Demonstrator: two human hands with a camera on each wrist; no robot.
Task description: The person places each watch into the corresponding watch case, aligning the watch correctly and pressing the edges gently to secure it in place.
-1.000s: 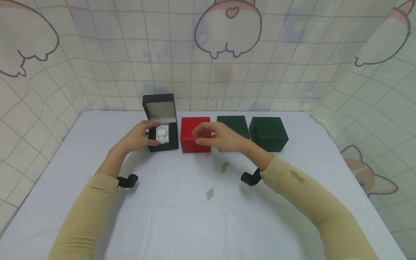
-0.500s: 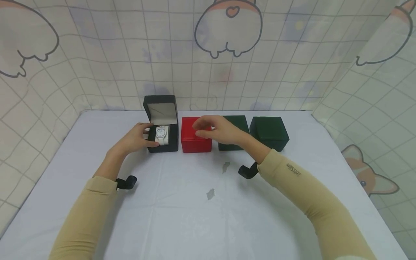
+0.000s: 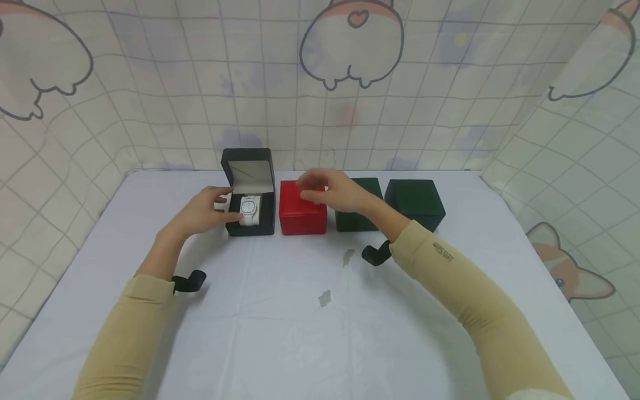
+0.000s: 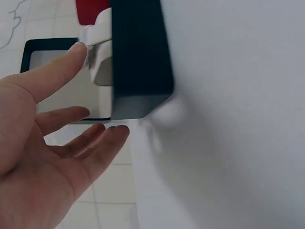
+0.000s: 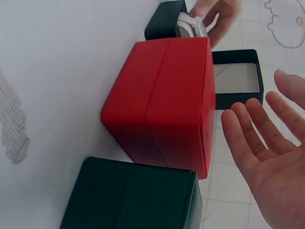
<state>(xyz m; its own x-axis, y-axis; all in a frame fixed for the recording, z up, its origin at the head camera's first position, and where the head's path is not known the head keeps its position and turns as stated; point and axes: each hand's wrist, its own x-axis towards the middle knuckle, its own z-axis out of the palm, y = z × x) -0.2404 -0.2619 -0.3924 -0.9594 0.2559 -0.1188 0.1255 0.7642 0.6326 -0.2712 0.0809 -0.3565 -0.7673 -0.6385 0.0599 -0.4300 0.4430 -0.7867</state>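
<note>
A white wristwatch (image 3: 248,206) sits in the dark watch box (image 3: 267,214) at the left end of the row, whose lid stands raised at the back. Beside the box is my left hand (image 3: 198,211), its thumb reaching over the front edge near the watch. The left wrist view shows the left fingers (image 4: 102,148) spread and loosely bent around nothing. Above the closed red box (image 3: 302,219) hovers my right hand (image 3: 340,191), thumb and fingers apart; the right wrist view shows that palm with relaxed fingers (image 5: 262,125) and nothing held.
Two closed dark green boxes, the nearer one (image 3: 356,223) and the outer one (image 3: 415,203), stand right of the red box. A white cloth covers the table (image 3: 280,333), with grey patches on it. Behind hangs a patterned curtain (image 3: 280,111).
My right hand has risen slightly away over the red box. The left fingers have drawn back a little to the left from the watch, and the dark box has shifted slightly.
</note>
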